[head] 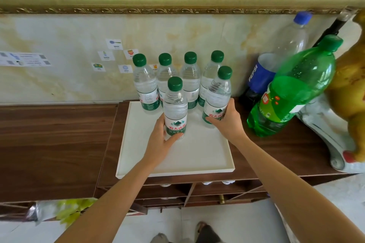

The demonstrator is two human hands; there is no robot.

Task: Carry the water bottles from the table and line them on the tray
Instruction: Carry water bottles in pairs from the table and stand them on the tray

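Note:
A white tray (199,156) lies on a dark wooden cabinet. Along its far edge stands a row of several clear water bottles (190,81) with green caps. In front of that row, my left hand (161,141) grips the lower part of one upright water bottle (175,104) on the tray. My right hand (227,120) holds a second upright water bottle (218,92) to the right, near the tray's right edge. Both bottles stand on or just above the tray floor; contact is unclear.
A large green soda bottle (292,89) and a Pepsi bottle (276,61) stand right of the tray. A yellow figurine (349,85) is at the far right. The wall with small picture cards (116,55) is behind. A lower wooden surface (51,140) extends left.

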